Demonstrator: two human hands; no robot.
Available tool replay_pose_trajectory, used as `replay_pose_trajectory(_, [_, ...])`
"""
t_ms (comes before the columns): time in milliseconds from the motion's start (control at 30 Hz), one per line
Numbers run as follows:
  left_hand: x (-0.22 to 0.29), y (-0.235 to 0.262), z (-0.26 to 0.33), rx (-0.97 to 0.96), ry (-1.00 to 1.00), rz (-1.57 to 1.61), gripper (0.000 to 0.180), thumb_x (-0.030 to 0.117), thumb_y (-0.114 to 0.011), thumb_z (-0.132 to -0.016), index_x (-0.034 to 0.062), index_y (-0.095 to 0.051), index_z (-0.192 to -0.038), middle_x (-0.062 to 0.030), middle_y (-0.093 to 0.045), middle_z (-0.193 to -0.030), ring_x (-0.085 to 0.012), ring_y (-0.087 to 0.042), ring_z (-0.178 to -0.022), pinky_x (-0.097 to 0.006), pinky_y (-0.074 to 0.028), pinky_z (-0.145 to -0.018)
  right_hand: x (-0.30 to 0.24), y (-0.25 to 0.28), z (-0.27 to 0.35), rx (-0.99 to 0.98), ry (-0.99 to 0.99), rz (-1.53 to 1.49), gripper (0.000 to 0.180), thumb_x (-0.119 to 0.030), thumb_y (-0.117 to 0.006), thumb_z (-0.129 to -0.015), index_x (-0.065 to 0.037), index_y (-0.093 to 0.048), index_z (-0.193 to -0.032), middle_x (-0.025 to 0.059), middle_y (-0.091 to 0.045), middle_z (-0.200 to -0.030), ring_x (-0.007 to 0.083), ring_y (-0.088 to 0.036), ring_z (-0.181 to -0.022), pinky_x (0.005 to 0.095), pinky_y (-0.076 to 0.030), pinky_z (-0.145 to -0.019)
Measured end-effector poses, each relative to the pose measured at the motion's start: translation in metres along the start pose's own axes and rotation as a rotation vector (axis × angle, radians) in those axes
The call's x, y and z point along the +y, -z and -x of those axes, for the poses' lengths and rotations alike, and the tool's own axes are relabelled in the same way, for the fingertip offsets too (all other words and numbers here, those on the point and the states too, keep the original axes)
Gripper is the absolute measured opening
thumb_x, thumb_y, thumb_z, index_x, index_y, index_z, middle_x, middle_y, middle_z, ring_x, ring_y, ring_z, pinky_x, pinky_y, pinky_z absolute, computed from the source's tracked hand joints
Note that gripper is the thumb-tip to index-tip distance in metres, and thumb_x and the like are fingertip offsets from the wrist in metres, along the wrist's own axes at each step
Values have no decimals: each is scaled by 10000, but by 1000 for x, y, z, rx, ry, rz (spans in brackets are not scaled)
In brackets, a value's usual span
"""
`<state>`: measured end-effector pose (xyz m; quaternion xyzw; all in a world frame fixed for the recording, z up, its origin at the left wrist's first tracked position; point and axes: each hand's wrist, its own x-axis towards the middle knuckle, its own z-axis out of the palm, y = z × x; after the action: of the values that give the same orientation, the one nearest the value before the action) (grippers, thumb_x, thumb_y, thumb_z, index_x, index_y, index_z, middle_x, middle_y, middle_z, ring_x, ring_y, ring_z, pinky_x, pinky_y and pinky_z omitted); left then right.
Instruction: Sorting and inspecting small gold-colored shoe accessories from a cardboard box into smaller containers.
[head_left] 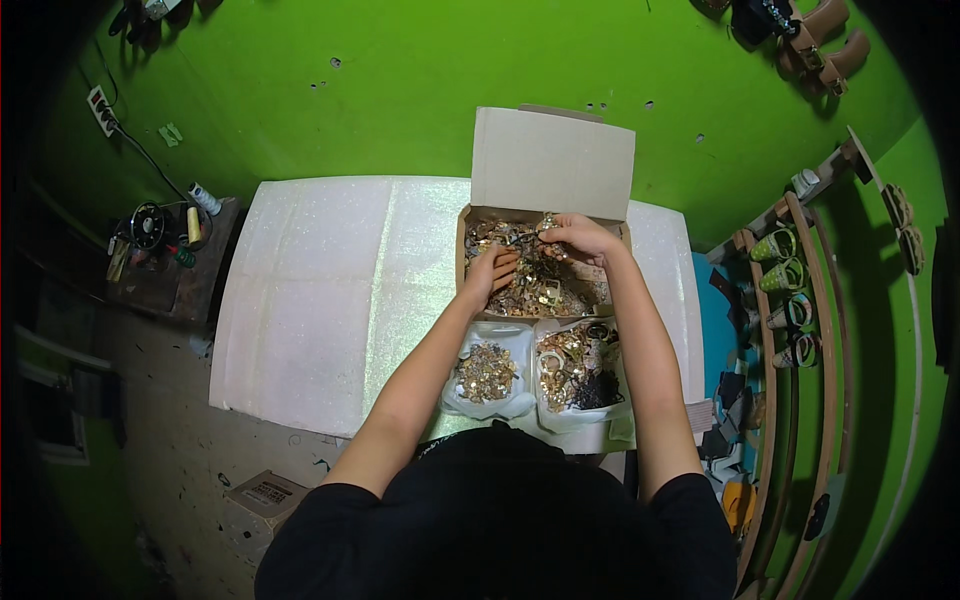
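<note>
An open cardboard box (552, 165) with its lid raised stands in front of me, filled with small gold, silver and dark metal pieces (545, 295) that look like buckles and ornaments. My left hand (486, 274) rests over the left side of the pile, fingers stretched toward the middle. Over the far right part, my right hand (580, 238) pinches a gold-coloured metal piece (548, 221), too small to identify exactly. Dark pieces lie between both hands. Nearer to me are two plastic-lined containers: the left one (449, 398) holds gold pieces, the right one (562, 416) mixed gold and black pieces.
The box and containers stand on a pale, glittery table (310, 270) against a green wall (420, 90). At left, a small dark table (180, 285) carries thread spools. A wooden rack (765, 400) with green sandals (775, 262) stands at right. A cardboard piece (268, 494) lies on the floor.
</note>
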<state>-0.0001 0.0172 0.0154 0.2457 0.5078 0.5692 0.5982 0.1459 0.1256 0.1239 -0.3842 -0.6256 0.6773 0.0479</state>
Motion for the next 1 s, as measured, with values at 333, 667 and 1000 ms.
replay_pose_trajectory(333, [-13,14,-15,-147,220,619,452,343,-185,-896,32,-487,-1019,-122,-553,-961,-257,-544,-881,-367,-468,-725,9,-39,-34,-26,75,596,205,-163,-596,-707,16,-604,-805,56,-591,-693,94,-516,-595,262,-422,-561])
replay_pose_trajectory(667, [-3,3,-9,-2,330,630,376,239,-221,-883,-12,-487,-972,-170,-567,-898,-273,-577,-839,-364,-506,-745,11,-35,-31,-87,61,520,246,-149,-525,-769,21,-603,-927,47,-603,-789,105,-545,-711,244,-446,-630])
replay_pose_trajectory(1000, [-7,2,-17,3,297,822,369,240,-236,-886,-3,-511,-848,-158,-568,-920,-271,-561,-901,-338,-510,-741,135,34,-68,521,-105,736,281,-259,-566,-712,17,-601,-752,169,-603,-736,231,-578,-720,329,-444,-690])
